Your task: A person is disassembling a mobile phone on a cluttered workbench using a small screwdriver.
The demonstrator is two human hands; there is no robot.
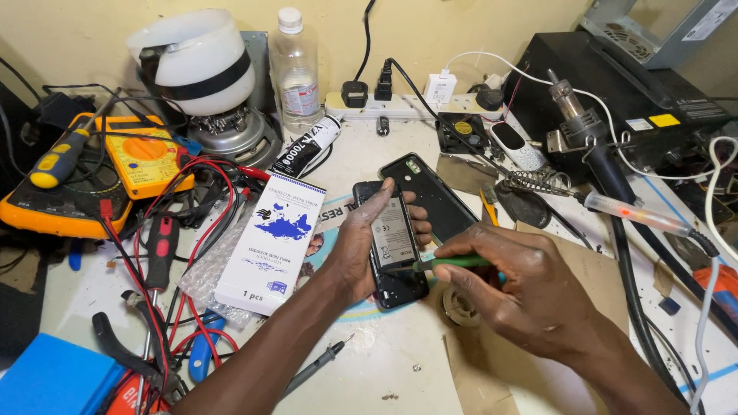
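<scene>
My left hand (355, 246) grips an opened black phone (390, 242) with its back off, the grey battery showing, tilted up over the bench. My right hand (515, 288) holds a thin green-handled tool (450, 263), its tip against the phone's right edge near the bottom. The phone's black back cover (434, 196) lies flat just behind the phone.
A white box (270, 242) lies left of the phone. Around the left are red leads, a yellow multimeter (146, 154), pliers and a screwdriver. A bottle (296, 69), power strip (415, 104), soldering iron (638, 215) and black station (630, 92) stand behind and right.
</scene>
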